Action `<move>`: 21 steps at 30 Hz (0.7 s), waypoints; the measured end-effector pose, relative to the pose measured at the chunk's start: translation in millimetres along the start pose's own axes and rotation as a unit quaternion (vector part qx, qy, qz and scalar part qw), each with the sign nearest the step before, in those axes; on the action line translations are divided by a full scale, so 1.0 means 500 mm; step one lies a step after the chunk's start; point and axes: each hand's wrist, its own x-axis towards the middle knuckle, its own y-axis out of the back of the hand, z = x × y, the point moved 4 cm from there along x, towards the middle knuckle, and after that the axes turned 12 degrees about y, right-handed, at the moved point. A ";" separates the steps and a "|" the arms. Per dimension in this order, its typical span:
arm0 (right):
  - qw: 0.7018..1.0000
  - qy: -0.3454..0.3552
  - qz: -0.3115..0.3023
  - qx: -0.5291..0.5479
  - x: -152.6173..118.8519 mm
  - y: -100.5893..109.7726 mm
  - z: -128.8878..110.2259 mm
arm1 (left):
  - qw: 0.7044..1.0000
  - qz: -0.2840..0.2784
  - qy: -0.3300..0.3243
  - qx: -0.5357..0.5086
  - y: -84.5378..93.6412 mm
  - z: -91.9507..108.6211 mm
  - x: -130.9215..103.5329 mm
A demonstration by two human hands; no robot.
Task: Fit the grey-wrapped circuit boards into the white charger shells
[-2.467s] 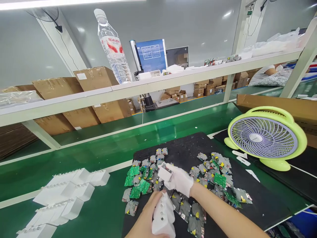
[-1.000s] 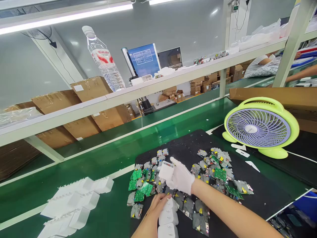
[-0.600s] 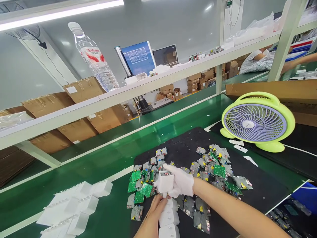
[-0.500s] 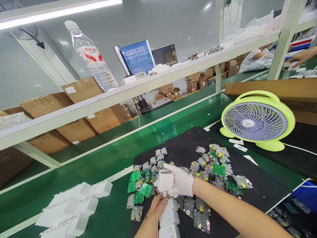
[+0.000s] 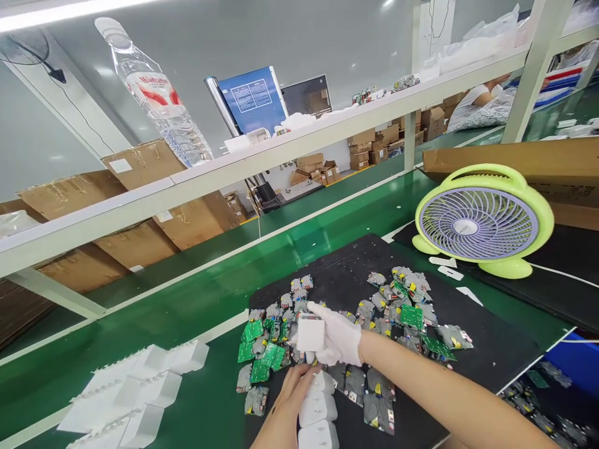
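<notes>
My right hand (image 5: 340, 335), in a white glove, is closed round a white box-shaped housing (image 5: 311, 333) over the black mat (image 5: 486, 380). Bare and low in the picture, my left hand (image 5: 292, 399) has its fingers together at the far end of a row of white housings (image 5: 318, 408); its thumb side and palm are partly hidden. Green circuit boards (image 5: 272, 356) and grey-wrapped parts (image 5: 379, 411) lie on both sides of the hands. Several rows of white housings (image 5: 154, 390) rest on the green table at the left.
A yellow-green fan (image 5: 477, 227) stands at the right, before a cardboard box (image 5: 515, 165). A shelf (image 5: 281, 143) crosses above the table, bearing a water bottle (image 5: 159, 100). A blue bin (image 5: 566, 368) sits at lower right. Another person's arm (image 5: 482, 96) shows far right.
The view has shifted slightly, moving the bottle up and left in the picture. Both hands keep nearly the same pose. The other person's hand at the far right has gone from view.
</notes>
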 end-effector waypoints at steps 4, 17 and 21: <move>0.999 0.022 0.022 -0.009 0.009 0.010 0.005 | 1.000 0.003 -0.020 -0.001 -0.005 -0.008 0.003; 0.998 0.058 -0.019 -0.011 0.027 0.040 0.003 | 0.999 0.007 0.002 -0.039 0.001 0.010 -0.005; 0.995 0.097 -0.001 -0.020 0.026 0.037 -0.002 | 1.000 -0.002 0.018 -0.019 0.006 0.015 -0.005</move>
